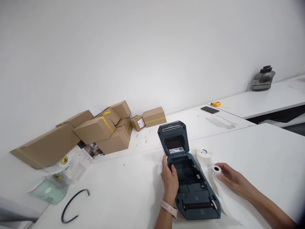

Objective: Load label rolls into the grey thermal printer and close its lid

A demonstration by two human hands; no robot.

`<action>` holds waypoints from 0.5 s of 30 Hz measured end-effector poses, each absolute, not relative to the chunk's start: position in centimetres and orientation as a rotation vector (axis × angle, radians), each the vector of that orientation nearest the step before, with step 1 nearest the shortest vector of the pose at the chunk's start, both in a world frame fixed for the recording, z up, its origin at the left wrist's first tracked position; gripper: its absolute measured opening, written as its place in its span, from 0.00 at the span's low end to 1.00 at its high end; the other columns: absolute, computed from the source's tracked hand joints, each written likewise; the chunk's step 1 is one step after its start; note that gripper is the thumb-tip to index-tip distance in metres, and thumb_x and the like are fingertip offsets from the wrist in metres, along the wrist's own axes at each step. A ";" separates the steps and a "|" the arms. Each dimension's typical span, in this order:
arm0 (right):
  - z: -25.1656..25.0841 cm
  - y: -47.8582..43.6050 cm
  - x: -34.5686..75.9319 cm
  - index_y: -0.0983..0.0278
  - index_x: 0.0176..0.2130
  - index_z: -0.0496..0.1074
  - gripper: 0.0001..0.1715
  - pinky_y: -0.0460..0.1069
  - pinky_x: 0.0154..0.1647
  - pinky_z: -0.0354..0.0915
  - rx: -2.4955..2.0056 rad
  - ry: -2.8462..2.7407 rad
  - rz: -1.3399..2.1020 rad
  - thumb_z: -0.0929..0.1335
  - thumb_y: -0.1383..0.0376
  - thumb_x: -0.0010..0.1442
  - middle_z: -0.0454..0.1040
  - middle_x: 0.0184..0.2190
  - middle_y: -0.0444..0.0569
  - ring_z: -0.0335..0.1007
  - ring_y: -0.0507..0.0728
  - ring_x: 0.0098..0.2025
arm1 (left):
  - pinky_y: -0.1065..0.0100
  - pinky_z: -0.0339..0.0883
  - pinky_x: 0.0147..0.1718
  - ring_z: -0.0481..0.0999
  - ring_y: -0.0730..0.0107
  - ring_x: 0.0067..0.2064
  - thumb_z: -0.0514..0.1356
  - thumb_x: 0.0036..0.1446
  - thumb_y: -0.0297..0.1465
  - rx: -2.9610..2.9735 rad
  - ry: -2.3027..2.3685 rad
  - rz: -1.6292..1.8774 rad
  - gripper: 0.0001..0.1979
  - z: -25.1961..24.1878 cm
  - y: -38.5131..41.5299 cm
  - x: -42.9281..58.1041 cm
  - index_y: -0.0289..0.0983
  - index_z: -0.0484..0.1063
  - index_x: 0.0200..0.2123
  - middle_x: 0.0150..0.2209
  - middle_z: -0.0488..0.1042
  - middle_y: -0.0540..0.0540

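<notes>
A dark label printer (190, 184) lies on the white table with its lid (173, 136) raised, showing the hollow inside and a black roller near the front. My left hand (170, 178), with a pink band at the wrist, grips the printer's left side near the hinge, thumb over the edge. To the right of the printer, my right hand (230, 178) is closed around a small white paper roll (216, 169) with a dark core hole. A strip of paper trails from this roll along the table. Just behind it stands a second, wider roll of white labels (203, 156).
Cardboard boxes (114, 138) with yellow tape are piled at the back left. Nearer are a mint-green container (49, 190) and a black curved strip (69, 205). A phone (209, 109), a yellow tape measure (216, 104) and a grey jug (263, 79) stand along the back right.
</notes>
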State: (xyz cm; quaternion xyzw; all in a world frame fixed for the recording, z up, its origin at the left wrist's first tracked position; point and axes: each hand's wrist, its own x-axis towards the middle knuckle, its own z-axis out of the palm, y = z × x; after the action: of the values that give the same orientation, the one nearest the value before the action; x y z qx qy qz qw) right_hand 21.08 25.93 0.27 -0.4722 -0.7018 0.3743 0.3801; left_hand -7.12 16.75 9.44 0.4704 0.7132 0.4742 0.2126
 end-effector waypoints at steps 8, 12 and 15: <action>0.3 28.7 21.7 0.55 0.59 0.67 0.42 0.61 0.67 0.63 -1.257 -1.422 1.259 0.69 0.35 0.55 0.69 0.66 0.58 0.63 0.69 0.68 | 0.59 0.58 0.66 0.62 0.58 0.70 0.51 0.66 0.32 1.280 1.939 1.409 0.29 8.9 16.9 -7.2 0.40 0.53 0.69 0.71 0.60 0.39; 3.6 30.0 20.4 0.52 0.70 0.55 0.53 0.63 0.65 0.65 -1.273 -1.639 1.282 0.70 0.37 0.55 0.56 0.73 0.60 0.57 0.72 0.71 | 0.60 0.58 0.66 0.62 0.60 0.71 0.52 0.66 0.31 1.273 1.887 1.469 0.30 8.7 16.9 -7.2 0.41 0.52 0.70 0.71 0.60 0.39; 6.0 31.2 18.4 0.55 0.69 0.58 0.55 0.64 0.57 0.71 -1.298 -1.809 1.258 0.73 0.39 0.51 0.63 0.69 0.61 0.67 0.75 0.64 | 0.61 0.61 0.64 0.62 0.62 0.71 0.52 0.66 0.31 1.251 1.846 1.497 0.30 8.6 16.9 -7.2 0.41 0.51 0.70 0.71 0.61 0.38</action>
State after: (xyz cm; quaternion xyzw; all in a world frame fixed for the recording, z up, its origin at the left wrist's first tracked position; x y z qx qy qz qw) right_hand 18.44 31.17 6.01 -0.4859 -0.6775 0.4710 0.2882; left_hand -7.19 16.89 8.60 0.4539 0.6696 0.5428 0.2260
